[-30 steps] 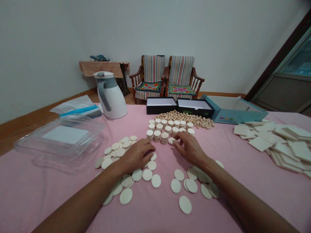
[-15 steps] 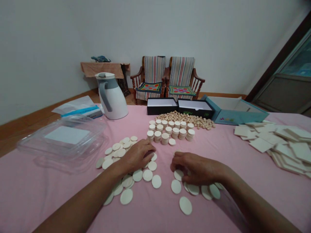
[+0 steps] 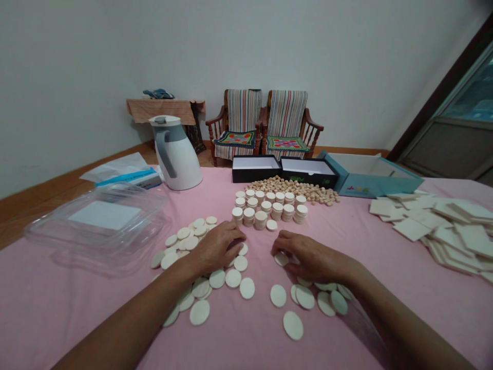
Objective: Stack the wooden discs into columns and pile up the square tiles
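My left hand (image 3: 216, 247) lies palm down with bent fingers on a scatter of pale round discs (image 3: 192, 234) on the pink tablecloth (image 3: 239, 334). My right hand (image 3: 308, 257) hovers over another group of loose discs (image 3: 304, 297), its thumb and fingers pinched on one round disc (image 3: 281, 258). Just beyond both hands stand neat stacks of discs (image 3: 269, 205), with a low single-disc stack (image 3: 271, 225) at the front.
A heap of small wooden beads (image 3: 296, 188) lies behind the stacks, then two open black boxes (image 3: 285, 168) and a teal box (image 3: 370, 177). Square tiles (image 3: 442, 226) pile up at right. A clear plastic container (image 3: 100, 221) and a white jug (image 3: 175, 152) stand at left.
My right hand left the stacks, dropped back to the loose discs near me, and now lifts one disc in a pinch. The left hand has stayed put.
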### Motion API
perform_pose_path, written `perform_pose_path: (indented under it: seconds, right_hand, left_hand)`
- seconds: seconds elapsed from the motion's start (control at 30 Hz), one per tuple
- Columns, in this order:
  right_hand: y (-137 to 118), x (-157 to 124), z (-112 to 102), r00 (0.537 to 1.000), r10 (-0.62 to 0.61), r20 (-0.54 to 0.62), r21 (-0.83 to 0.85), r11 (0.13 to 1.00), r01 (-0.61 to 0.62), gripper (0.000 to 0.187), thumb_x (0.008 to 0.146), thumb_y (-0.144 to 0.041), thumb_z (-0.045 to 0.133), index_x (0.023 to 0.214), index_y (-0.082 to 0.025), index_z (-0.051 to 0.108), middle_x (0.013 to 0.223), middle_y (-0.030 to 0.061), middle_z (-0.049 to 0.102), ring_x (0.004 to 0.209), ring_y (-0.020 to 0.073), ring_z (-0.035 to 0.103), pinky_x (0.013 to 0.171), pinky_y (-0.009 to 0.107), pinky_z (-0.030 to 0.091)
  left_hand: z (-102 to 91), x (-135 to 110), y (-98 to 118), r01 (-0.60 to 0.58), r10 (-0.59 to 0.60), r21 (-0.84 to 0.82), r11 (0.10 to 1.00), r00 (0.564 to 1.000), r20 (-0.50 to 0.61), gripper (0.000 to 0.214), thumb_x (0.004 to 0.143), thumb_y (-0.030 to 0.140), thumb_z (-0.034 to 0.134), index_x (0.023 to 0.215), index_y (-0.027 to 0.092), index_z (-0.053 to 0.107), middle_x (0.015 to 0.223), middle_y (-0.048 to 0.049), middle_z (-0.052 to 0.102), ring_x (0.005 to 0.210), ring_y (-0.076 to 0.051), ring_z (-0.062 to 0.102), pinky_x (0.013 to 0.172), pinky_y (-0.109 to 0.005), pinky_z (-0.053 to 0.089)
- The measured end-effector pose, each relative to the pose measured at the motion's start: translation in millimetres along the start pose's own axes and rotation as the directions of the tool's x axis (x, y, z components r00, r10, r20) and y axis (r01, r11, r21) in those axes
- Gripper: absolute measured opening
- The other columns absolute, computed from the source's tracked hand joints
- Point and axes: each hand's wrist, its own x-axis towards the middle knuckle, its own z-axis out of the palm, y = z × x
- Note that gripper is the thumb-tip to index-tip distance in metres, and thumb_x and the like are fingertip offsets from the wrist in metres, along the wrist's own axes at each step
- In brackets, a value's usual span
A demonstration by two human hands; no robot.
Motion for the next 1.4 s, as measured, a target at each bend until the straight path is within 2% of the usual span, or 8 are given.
perform_pose_path:
  seconds: [0.13, 0.3, 0.6, 0.93, 1.1, 1.2, 1.3, 1.4]
  right_hand:
    - [5, 7, -2, 0.983, 0.039, -0.181, 0.000, 0.999, -0.039, 0.022, 0.070, -0.013, 0.056, 0.092, -0.017, 0.056, 0.090, 0.0043, 0.055, 0.078, 0.0154, 0.050, 0.068, 0.027, 0.039]
    - [22, 28, 6, 0.853, 0.131, -0.506, 0.015, 0.990, -0.143, 0.015, 0.070, -0.013, 0.053, 0.085, -0.017, 0.054, 0.083, 0.0042, 0.052, 0.075, 0.0159, 0.047, 0.065, 0.027, 0.037]
    - [33, 48, 29, 0.797, 0.095, -0.596, -0.023, 0.991, -0.135, 0.015, 0.075, -0.016, 0.054, 0.089, -0.017, 0.058, 0.084, 0.0063, 0.053, 0.080, 0.0192, 0.047, 0.070, 0.030, 0.037]
    - [28, 44, 21, 0.807, 0.105, -0.582, -0.015, 0.990, -0.139, 0.018, 0.078, -0.017, 0.055, 0.095, -0.015, 0.061, 0.085, 0.0070, 0.056, 0.077, 0.0178, 0.049, 0.068, 0.029, 0.038]
    - [27, 24, 5, 0.888, 0.201, -0.414, 0.018, 0.977, -0.212, 0.009, 0.075, -0.015, 0.054, 0.083, -0.016, 0.059, 0.079, 0.0041, 0.058, 0.067, 0.0144, 0.050, 0.061, 0.026, 0.036]
    - [28, 12, 1, 0.932, 0.238, -0.274, 0.015, 0.970, -0.243, 0.019, 0.070, -0.016, 0.060, 0.088, -0.016, 0.059, 0.086, 0.0054, 0.059, 0.071, 0.0156, 0.052, 0.061, 0.026, 0.037]
    - [26, 9, 4, 0.940, 0.277, -0.198, 0.003, 0.959, -0.282, 0.019, 0.069, -0.020, 0.063, 0.087, -0.017, 0.058, 0.085, 0.0053, 0.059, 0.072, 0.0166, 0.052, 0.062, 0.027, 0.037]
    - [22, 11, 10, 0.925, 0.304, -0.228, -0.037, 0.947, -0.320, 0.018, 0.071, -0.026, 0.063, 0.085, -0.017, 0.056, 0.084, 0.0057, 0.057, 0.072, 0.0171, 0.051, 0.062, 0.027, 0.036]
  left_hand:
    - [-0.8, 0, 1, -0.001, 0.001, 0.001, 1.000, 1.000, 0.006, 0.017, 0.085, 0.017, 0.051, 0.094, 0.018, 0.065, 0.094, -0.0064, 0.062, 0.091, -0.019, 0.055, 0.080, -0.030, 0.044]
    - [-1.3, 2, 1, 0.001, -0.001, 0.005, 1.000, 1.000, 0.011, 0.017, 0.085, 0.017, 0.050, 0.094, 0.017, 0.065, 0.093, -0.0065, 0.061, 0.090, -0.019, 0.055, 0.079, -0.030, 0.045]
    - [0.3, 0, 0, -0.003, 0.003, 0.000, 1.000, 1.000, -0.012, 0.016, 0.085, 0.016, 0.050, 0.093, 0.017, 0.064, 0.092, -0.0059, 0.061, 0.089, -0.018, 0.055, 0.079, -0.030, 0.045]
    - [0.9, 0, -1, -0.010, 0.010, 0.012, 1.000, 1.000, -0.003, 0.016, 0.085, 0.017, 0.051, 0.093, 0.017, 0.064, 0.092, -0.0061, 0.061, 0.089, -0.018, 0.054, 0.078, -0.030, 0.044]
    - [0.1, 0, 0, -0.009, 0.009, 0.010, 1.000, 1.000, 0.003, 0.017, 0.085, 0.017, 0.050, 0.094, 0.017, 0.065, 0.091, -0.0062, 0.061, 0.089, -0.018, 0.054, 0.079, -0.030, 0.044]
    - [-0.4, 0, 0, -0.011, 0.011, 0.005, 1.000, 1.000, 0.002, 0.018, 0.085, 0.017, 0.050, 0.095, 0.017, 0.065, 0.091, -0.0061, 0.061, 0.090, -0.018, 0.054, 0.080, -0.030, 0.044]
    - [-1.2, 0, 1, -0.012, 0.012, 0.002, 1.000, 1.000, 0.004, 0.018, 0.085, 0.017, 0.050, 0.094, 0.017, 0.065, 0.091, -0.0063, 0.061, 0.090, -0.019, 0.053, 0.080, -0.030, 0.044]
    - [-1.8, 0, 1, -0.009, 0.009, 0.004, 1.000, 1.000, 0.012, 0.018, 0.085, 0.017, 0.050, 0.094, 0.017, 0.065, 0.090, -0.0064, 0.061, 0.089, -0.019, 0.053, 0.079, -0.031, 0.044]
